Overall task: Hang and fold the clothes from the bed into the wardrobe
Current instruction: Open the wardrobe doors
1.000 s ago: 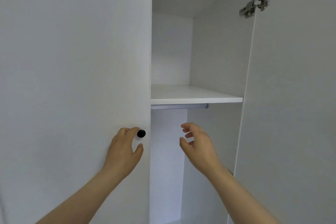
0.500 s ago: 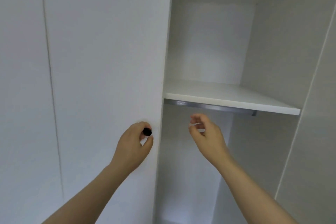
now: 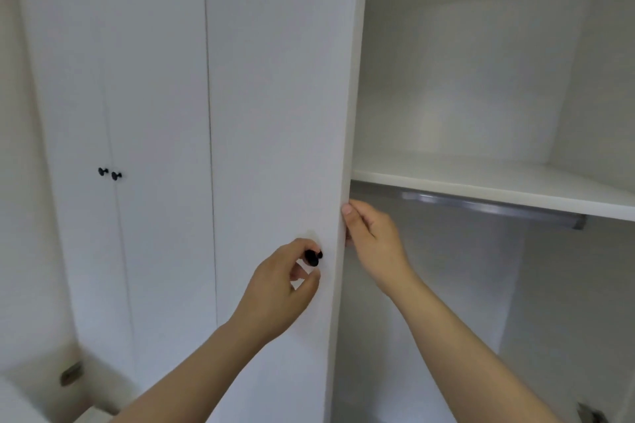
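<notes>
Beside the white shelf (image 3: 481, 178), left hand (image 3: 275, 288) pinches the black knob (image 3: 313, 257); right hand (image 3: 374, 237) fingers (image 3: 349, 215) grip the door edge (image 3: 347, 113).

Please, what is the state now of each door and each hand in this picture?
near door: slightly open, its edge held.
far pair of doors: closed.
left hand: pinches the black knob of the near door.
right hand: grips the near door's edge, fingers behind it.

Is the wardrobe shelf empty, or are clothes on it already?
Empty as far as it shows: the shelf top is bare white; its right end is out of frame.
</notes>
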The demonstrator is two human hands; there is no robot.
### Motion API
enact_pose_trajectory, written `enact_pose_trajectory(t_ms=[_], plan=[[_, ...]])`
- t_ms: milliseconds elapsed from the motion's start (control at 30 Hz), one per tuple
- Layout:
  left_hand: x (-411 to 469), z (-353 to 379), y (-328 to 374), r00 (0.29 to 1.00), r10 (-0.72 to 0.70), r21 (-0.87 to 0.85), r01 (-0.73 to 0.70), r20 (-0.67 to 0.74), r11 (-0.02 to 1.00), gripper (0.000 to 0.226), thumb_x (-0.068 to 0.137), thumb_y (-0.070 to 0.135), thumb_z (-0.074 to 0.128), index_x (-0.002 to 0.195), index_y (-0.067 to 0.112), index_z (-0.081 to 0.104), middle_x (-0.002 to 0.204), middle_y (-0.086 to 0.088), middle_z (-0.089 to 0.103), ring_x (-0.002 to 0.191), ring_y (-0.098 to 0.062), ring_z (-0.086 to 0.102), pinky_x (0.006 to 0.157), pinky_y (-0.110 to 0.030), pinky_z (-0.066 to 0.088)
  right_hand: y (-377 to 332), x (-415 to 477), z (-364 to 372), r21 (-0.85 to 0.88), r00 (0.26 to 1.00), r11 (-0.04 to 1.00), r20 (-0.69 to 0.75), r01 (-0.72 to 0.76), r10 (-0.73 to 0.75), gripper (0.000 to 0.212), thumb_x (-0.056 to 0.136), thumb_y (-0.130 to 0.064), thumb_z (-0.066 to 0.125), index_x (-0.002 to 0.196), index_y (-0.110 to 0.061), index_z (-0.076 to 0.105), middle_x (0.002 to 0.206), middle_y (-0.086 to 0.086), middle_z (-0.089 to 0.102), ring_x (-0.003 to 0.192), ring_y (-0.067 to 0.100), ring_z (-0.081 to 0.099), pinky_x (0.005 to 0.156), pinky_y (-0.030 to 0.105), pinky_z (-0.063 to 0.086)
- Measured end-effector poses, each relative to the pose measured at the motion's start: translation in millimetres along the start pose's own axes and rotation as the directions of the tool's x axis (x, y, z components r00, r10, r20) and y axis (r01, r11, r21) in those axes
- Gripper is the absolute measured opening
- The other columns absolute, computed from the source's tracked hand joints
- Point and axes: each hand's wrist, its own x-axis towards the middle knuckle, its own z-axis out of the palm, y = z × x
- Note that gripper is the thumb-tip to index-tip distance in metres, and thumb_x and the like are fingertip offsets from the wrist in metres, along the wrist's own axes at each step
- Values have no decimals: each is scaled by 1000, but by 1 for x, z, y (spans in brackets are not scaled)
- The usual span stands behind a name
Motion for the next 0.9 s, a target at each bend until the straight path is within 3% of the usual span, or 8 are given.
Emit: enact_pose_trajectory(t_ms=[100, 200, 433, 600, 700, 800, 900], plan=[[-11, -6, -4, 999, -19, 41, 18, 26, 999, 38, 93, 34, 55, 119, 56, 41, 111, 37, 49, 104, 12, 50, 81, -6, 44, 0, 0, 1, 44, 999, 999, -24, -22, 24, 30, 102, -33, 42, 97, -13, 63, 97, 32, 61, 94, 51, 58, 83, 66, 47], [-23, -18, -14, 996, -80, 49, 81, -30, 996, 48, 91, 38, 57, 135, 47, 38, 119, 31, 50, 109, 8, 50, 83, -9, 45, -2, -1, 4, 61, 999, 998, -36, -23, 26, 33, 101, -36, 42, 97, -10, 62, 97, 35, 59, 94, 53, 56, 82, 67, 47], [-42, -64, -25, 979, -150, 34, 157, -140, 987, 46, 88, 36, 62, 132, 36, 47, 118, 24, 56, 110, 5, 53, 89, -16, 46, -18, -18, 22, 86, 1000, 996, -13, 18, -17, 58, 89, -52, 45, 95, 5, 57, 96, 39, 53, 93, 56, 51, 79, 69, 45], [-62, -98, -33, 962, -194, 39, 205, -192, 978, 46, 85, 44, 62, 128, 38, 49, 116, 25, 57, 108, 7, 53, 85, -12, 44, -36, -33, 47, 114, 997, 992, 39, 55, -60, 38, 86, -49, 52, 96, -16, 69, 95, 32, 61, 91, 56, 53, 77, 70, 45], [-76, -119, -37, 951, -211, 45, 226, -226, 973, 46, 84, 47, 62, 128, 39, 49, 116, 25, 57, 109, 8, 53, 85, -14, 45, -51, -42, 71, 163, 995, 985, 73, 53, -66, 29, 84, -45, 58, 102, -28, 72, 91, 15, 71, 93, 46, 62, 80, 61, 52], [-90, -140, -40, 941, -226, 68, 250, -252, 966, 47, 84, 47, 63, 129, 38, 49, 117, 25, 57, 108, 9, 53, 86, -13, 44, -65, -48, 99, 228, 991, 971, 95, 71, -94, 28, 86, -33, 67, 114, -30, 71, 99, -10, 75, 93, 16, 71, 85, 46, 57], [-104, -166, -44, 923, -249, 78, 283, -294, 956, 48, 83, 46, 63, 129, 37, 50, 117, 24, 58, 108, 7, 54, 87, -13, 44, -79, -50, 130, 247, 987, 964, 98, 101, -128, 33, 85, -27, 72, 118, -24, 70, 102, -12, 74, 89, 5, 71, 79, 33, 60]])
